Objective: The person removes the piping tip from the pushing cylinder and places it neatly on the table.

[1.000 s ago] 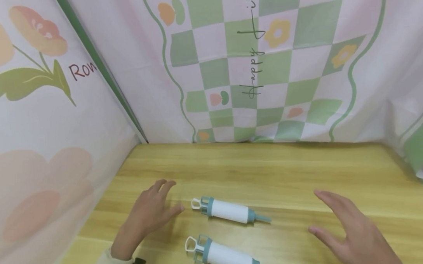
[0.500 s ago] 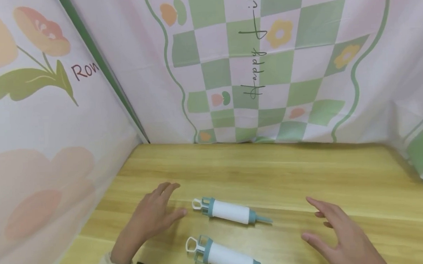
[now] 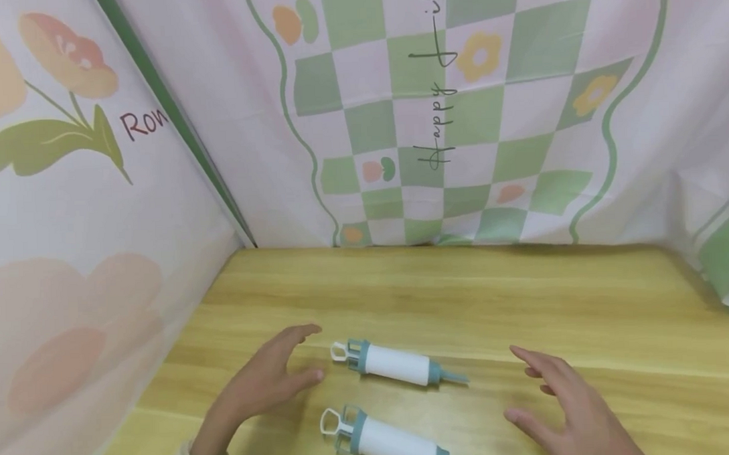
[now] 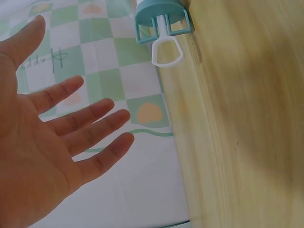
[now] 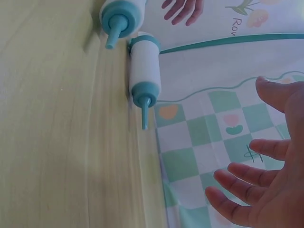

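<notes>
On the table (image 3: 439, 288), the far syringe (image 3: 396, 364) lies behind the near syringe (image 3: 396, 444).

The left hand (image 4: 40, 154) shows its palm, thumb raised and fingers spread and nearly straight, their tips apart from a white-and-teal, syringe-shaped tool (image 4: 160, 13). The tool is cut off by the top edge; its teal collar carries two squarish open loops, with a white angular ring handle (image 4: 165, 37) between them. A pale wood-grained table (image 4: 237, 137) fills the right side, partly shadowed. A green-and-white checked cloth (image 4: 99, 42), with dark handwritten lettering (image 4: 58, 57), spreads behind the fingers.
</notes>
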Motion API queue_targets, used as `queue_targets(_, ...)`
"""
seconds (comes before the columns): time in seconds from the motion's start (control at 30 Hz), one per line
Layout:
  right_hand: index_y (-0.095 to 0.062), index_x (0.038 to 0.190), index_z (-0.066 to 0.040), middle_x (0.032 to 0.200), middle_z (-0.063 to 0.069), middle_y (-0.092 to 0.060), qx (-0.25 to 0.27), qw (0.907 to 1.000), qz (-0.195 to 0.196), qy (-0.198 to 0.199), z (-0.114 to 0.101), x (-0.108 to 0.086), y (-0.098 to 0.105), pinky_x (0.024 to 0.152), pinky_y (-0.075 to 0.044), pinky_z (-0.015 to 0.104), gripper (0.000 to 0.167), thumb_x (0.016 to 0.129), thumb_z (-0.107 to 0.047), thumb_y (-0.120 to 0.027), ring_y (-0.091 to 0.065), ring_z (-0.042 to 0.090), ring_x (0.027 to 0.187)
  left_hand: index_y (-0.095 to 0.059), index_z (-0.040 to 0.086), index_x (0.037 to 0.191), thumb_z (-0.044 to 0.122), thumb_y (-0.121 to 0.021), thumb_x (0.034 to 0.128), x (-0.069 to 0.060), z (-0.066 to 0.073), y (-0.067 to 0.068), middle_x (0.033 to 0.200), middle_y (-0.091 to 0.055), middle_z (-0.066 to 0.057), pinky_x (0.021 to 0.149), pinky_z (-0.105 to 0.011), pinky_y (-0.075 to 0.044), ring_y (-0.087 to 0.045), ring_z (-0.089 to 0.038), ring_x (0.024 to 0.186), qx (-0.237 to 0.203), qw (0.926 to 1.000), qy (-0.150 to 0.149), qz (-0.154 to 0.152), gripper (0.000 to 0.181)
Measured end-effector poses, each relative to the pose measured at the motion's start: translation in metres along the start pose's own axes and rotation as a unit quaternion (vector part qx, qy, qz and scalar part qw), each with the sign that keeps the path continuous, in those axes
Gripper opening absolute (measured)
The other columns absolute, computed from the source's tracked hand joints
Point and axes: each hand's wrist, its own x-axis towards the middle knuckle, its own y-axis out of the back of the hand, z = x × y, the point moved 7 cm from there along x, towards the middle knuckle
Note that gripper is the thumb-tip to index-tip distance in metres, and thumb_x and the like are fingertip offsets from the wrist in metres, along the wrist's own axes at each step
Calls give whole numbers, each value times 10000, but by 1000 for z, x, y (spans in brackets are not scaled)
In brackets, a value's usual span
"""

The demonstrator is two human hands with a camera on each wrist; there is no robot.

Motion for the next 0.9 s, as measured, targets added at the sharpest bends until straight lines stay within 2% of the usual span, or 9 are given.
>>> queue_targets(0.1, -504, 1454, -159, 1296, 30, -584, -6, 10000, 27, 74, -1, -1, -4, 729, -531, 401, 790, 767, -261, -879, -558, 107, 1050, -473, 58, 1451, 499, -683, 911, 0, -1, -1, 1429, -518, -123, 1018, -535, -437, -510, -349, 1264, -94, 9999, -71, -5, 728)
queue_targets(0.33, -512, 1442, -136, 1289, 80, -592, 129, 9998, -28, 133, 1, -5, -10, 718, -561, 342, 770, 771, -247, -873, -584, 129, 1038, -491, 70, 1441, 511, -673, 912, 4, -2, -5, 1419, -532, -91, 1030, -523, -431, -507, -310, 1277, -52, 9997, -231, -104, 713)
queue_targets(0.47, -511, 1431, -114, 1282, 80, -589, 207, 9996, -90, 157, 3, -9, -17, 712, -557, 314, 765, 768, -236, -874, -584, 107, 1024, -504, 105, 1437, 517, -674, 910, 4, -5, -8, 1427, -528, -58, 1039, -528, -419, -498, -296, 1288, -146, 9996, -111, -193, 690)
queue_targets(0.57, -509, 1428, -109, 1280, 70, -585, 350, 9990, -94, 261, 1, -13, -26, 702, -553, 296, 770, 761, -218, -878, -575, 84, 1025, -519, 132, 1423, 443, -711, 911, 0, -7, -12, 1425, -532, -36, 1044, -541, -409, -491, -296, 1297, -290, 9990, 32, -331, 629)
queue_targets(0.73, -518, 1426, -135, 1278, 32, -576, 612, 9973, -36, 401, -4, -17, -39, 689, -548, 293, 797, 728, -199, -897, -564, 98, 1033, -533, 135, 1406, 293, -773, 882, -3, -7, -17, 1416, -541, -27, 1050, -547, -403, -488, -292, 1303, -330, 9982, 3, -502, 597)
queue_targets(0.9, -509, 1425, -118, 1267, 49, -582, 804, 9957, -163, 420, -2, -19, -47, 712, -548, 296, 788, 734, -184, -882, -570, 100, 1044, -527, 116, 1411, 275, -795, 861, -3, -10, -23, 1404, -545, -25, 977, -529, -469, -538, -307, 1222, -423, 9964, 37, -739, 632)
